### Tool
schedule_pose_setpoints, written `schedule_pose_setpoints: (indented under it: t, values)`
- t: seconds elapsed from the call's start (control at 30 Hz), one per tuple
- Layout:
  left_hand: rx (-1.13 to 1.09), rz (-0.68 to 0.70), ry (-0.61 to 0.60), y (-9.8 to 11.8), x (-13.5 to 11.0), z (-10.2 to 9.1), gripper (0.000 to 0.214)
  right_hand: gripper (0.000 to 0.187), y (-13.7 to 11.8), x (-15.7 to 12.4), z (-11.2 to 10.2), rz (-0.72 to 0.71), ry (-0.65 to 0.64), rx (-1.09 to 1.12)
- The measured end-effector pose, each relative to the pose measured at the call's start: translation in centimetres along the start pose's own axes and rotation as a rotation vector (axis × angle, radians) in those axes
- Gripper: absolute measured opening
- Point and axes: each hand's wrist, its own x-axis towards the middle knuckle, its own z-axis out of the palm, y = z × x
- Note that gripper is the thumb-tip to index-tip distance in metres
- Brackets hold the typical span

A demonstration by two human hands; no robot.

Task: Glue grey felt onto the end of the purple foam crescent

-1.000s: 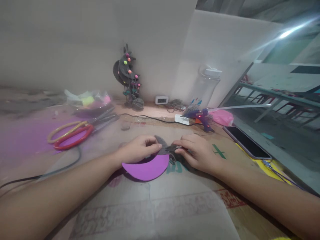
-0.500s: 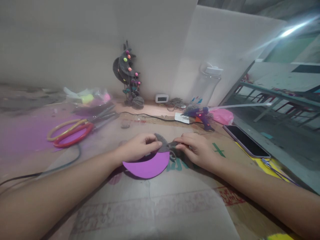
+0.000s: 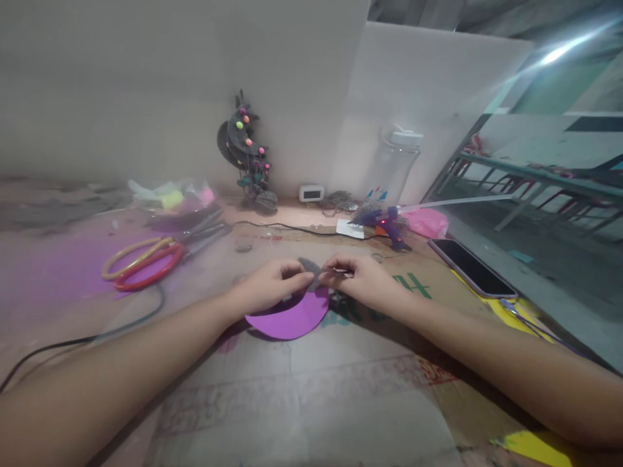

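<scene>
My left hand (image 3: 272,282) is closed on a purple crescent-shaped piece (image 3: 292,324), thumb on top, fingers behind. Dark grey yarn (image 3: 309,266) covers the crescent's far right end. With thumb and fingers pinched together at that end, my right hand (image 3: 355,272) holds the grey yarn, though the strand is mostly hidden by the fingers. Both hands are close together, low over the cardboard-covered table (image 3: 292,402).
Scissors (image 3: 150,279) with yellow and red handles lie left. Behind are a grey moon ornament (image 3: 238,139), small clock (image 3: 311,193), glue gun (image 3: 387,224) with its cord and a clear bottle (image 3: 396,168). A phone (image 3: 472,267) lies right, by the table edge.
My right hand has moved left, closer to my left hand, and its fingers now meet the grey-covered end of the crescent. The view has shifted slightly.
</scene>
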Motion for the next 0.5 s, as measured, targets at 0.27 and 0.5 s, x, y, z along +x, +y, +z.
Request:
schedule_pose_setpoints:
  t: [0.27, 0.5]
  values:
    - [0.043, -0.002, -0.021, 0.1, -0.1, -0.1, 0.036, 0.028, 1.5, 0.0, 0.2, -0.016, -0.050, 0.106]
    - [0.069, -0.006, 0.020, 0.3, -0.2, -0.1, 0.035, 0.019, 1.0, -0.3, -0.3, 0.055, -0.127, -0.023]
